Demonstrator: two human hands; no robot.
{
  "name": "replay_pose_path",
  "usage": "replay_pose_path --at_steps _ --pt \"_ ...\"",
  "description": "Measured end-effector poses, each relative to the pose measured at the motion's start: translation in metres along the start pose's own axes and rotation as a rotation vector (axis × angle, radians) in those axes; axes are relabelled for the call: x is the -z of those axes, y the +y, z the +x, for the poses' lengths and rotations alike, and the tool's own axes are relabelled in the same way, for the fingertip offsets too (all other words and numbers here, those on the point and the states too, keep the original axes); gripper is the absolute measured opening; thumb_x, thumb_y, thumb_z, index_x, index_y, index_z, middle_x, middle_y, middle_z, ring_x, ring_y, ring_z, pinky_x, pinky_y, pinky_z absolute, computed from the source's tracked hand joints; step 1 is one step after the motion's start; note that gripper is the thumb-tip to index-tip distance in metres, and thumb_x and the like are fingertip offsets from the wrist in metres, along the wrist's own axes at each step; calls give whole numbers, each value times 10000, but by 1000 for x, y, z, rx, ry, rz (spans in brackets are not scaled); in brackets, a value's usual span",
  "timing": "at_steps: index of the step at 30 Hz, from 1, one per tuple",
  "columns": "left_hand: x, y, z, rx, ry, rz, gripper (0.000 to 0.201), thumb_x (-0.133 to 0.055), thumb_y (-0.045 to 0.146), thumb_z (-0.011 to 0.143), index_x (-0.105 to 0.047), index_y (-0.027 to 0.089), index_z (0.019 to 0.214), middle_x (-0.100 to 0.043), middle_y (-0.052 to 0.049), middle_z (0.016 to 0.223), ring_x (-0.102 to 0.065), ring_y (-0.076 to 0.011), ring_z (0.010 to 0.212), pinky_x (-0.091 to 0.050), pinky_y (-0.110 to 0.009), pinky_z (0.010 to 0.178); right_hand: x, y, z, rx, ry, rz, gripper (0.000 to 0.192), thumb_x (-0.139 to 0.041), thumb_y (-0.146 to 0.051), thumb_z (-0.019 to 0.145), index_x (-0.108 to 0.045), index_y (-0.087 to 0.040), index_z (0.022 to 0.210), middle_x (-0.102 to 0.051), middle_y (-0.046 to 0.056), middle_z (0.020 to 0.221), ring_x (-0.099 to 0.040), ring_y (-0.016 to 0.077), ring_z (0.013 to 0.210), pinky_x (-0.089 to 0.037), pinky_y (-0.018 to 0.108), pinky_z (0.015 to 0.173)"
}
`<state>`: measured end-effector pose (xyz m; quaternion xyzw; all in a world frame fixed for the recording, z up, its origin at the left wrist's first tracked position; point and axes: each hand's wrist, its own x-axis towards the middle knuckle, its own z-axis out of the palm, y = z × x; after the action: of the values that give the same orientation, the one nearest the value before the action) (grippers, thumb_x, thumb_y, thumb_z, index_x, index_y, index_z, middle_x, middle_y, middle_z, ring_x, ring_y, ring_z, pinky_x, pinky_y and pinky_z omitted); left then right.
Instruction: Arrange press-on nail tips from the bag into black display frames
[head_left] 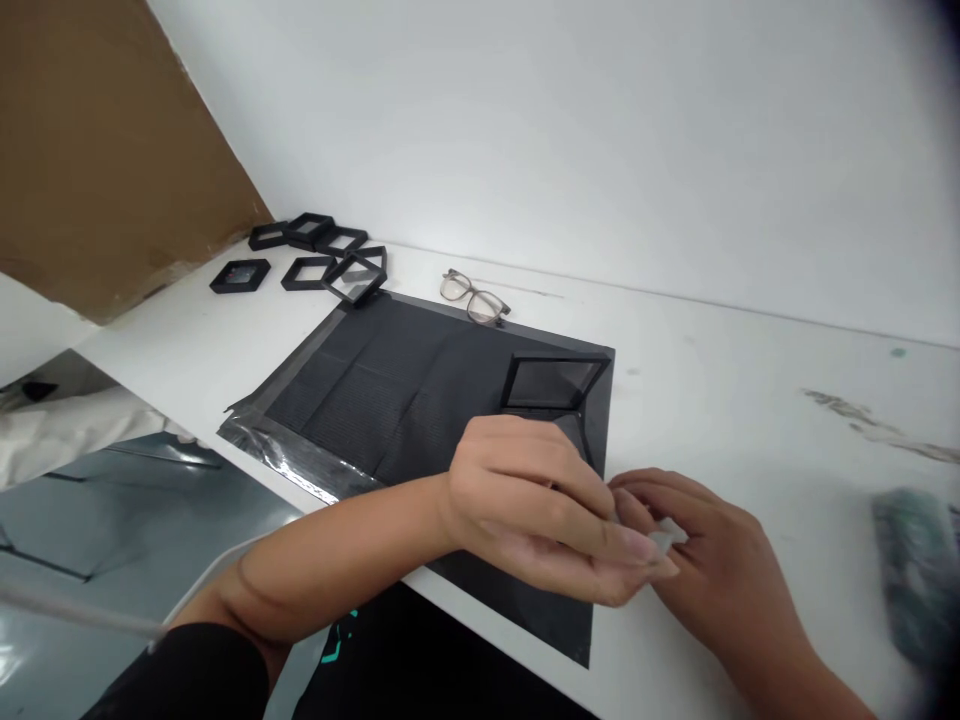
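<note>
Both hands meet at the near edge of a black mat [390, 390] on the white desk [750, 400]. The left hand [540, 510] is curled, fingertips pinched together; the right hand [705, 560] meets it, fingers bent around a small pale piece [664, 542] held between the 2 hands. What that piece is cannot be told; it looks like a scrap of film or tape. Just beyond the left hand an open black frame [551, 385] lies on the mat. The step in hand seems to be fingertip work on that piece, perhaps peeling. The next move would call for a steady pinch. More black frames [315, 255] and glasses [472, 298] lie further back.
</note>
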<state>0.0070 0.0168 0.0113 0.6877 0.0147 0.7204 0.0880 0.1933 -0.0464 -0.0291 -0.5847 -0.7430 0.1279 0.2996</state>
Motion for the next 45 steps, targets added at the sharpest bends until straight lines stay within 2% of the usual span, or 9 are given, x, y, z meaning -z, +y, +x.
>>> replay_pose_path --at_steps 4,7,10,13,19,28,35,40,45 --pt "4 -4 2 -82 -65 16 180 -746 232 773 -645 211 625 -613 73 589 -555 -21 481 -544 -149 515 0 -9 -6 35 159 70 263 -597 -291 920 -627 -215 670 -685 25 768 -629 151 653 -489 279 564" --pt "8 -5 2 -144 -133 58 135 -803 207 715 -686 225 650 -594 77 581 -541 -35 495 -538 -157 506 1 -17 -11 88 288 192 144 -579 -234 940 -687 -225 845 -662 18 763 -605 135 627 -473 278 562" --pt "7 -7 -1 -201 -190 23 150 -852 227 673 -704 243 659 -611 85 588 -544 -39 500 -522 -161 482 6 -21 -14 245 316 267 193 -580 -238 916 -669 -236 1087 -658 27 804 -625 164 650 -494 304 548" --pt "6 -8 -4 -228 -226 5 167 -856 252 674 -699 251 619 -632 91 585 -550 -39 503 -500 -156 458 13 -21 -12 375 282 280 248 -625 -206 877 -652 -235 1121 -676 49 869 -658 197 718 -530 323 554" --pt "13 -7 0 -280 -338 120 155 -828 250 731 -710 288 639 -675 118 633 -596 -38 560 -474 -155 461 13 -24 -11 422 309 298 350 -640 -162 872 -680 -246 1210 -675 83 1080 -668 218 884 -565 348 621" --pt "18 -14 -1 -332 -344 164 71 -807 254 777 -760 267 725 -718 95 692 -585 -34 536 -433 -179 421 1 -42 -23 213 359 477 585 -690 -22 816 -661 -349 1300 -710 15 1078 -665 163 807 -562 324 596" --pt "16 -12 -1 -264 -402 173 70 -755 194 831 -776 240 783 -736 97 691 -523 -7 451 -363 -176 366 11 -39 -23 222 417 303 561 -736 -67 790 -684 -365 1263 -724 12 1061 -672 187 742 -517 335 472" --pt "13 -14 -3 -255 -392 179 53 -800 219 790 -782 238 836 -714 109 644 -435 6 384 -311 -188 348 15 -35 -25 309 442 154 687 -722 -39 786 -606 -379 1371 -716 18 1064 -672 210 785 -541 374 550" --pt "18 -17 -3 -185 -369 206 123 -847 304 737 -757 248 798 -703 113 628 -466 1 395 -335 -196 374 16 -32 -30 249 449 175 660 -669 -37 823 -595 -379 1383 -684 25 1115 -658 189 783 -548 377 584"
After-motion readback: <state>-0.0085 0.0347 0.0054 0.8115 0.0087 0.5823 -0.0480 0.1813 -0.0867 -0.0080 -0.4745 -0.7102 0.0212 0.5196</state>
